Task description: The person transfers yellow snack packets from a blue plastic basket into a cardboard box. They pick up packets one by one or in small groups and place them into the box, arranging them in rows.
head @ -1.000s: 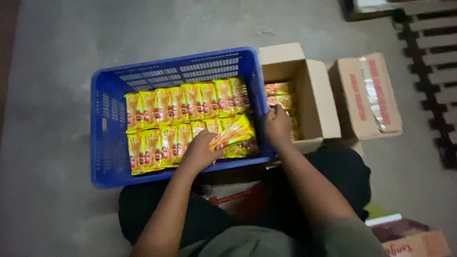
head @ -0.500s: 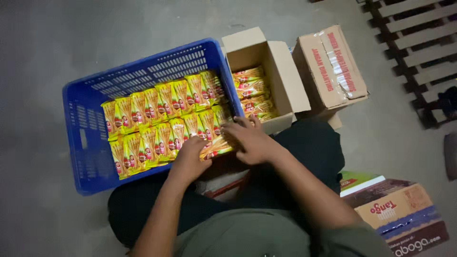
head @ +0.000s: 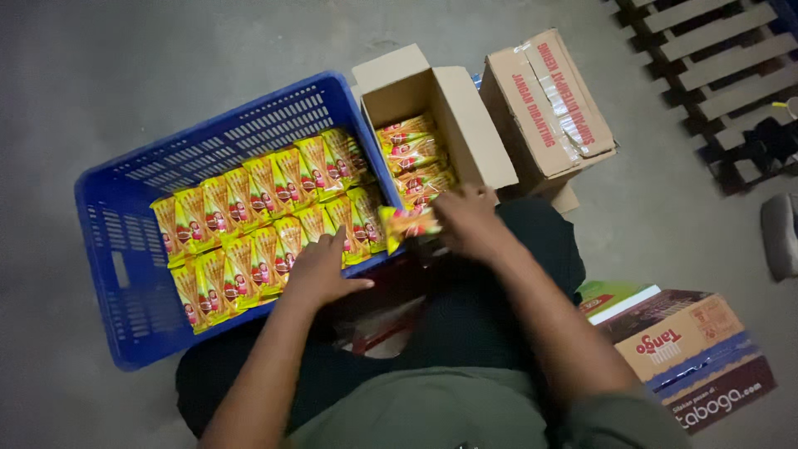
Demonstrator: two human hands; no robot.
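A blue plastic crate (head: 133, 274) on the concrete floor holds two rows of yellow snack packets (head: 249, 208) standing side by side. My left hand (head: 320, 270) rests flat on the packets at the crate's near right corner, fingers spread. My right hand (head: 465, 218) grips a yellow and red snack packet (head: 409, 223) at the crate's right rim, just in front of an open cardboard box (head: 474, 133) that contains more of the same packets (head: 411, 158).
A taped, closed cardboard box (head: 549, 104) stands right of the open one. Printed cartons (head: 690, 353) lie at my right knee. A wooden pallet (head: 715, 58) fills the top right corner, with a dark object (head: 769, 141) on it. My legs are folded beneath the crate.
My right hand left the crate's packets and now holds one packet at the crate's right rim beside the open box. The left hand stays on the near row. The view drifted right.
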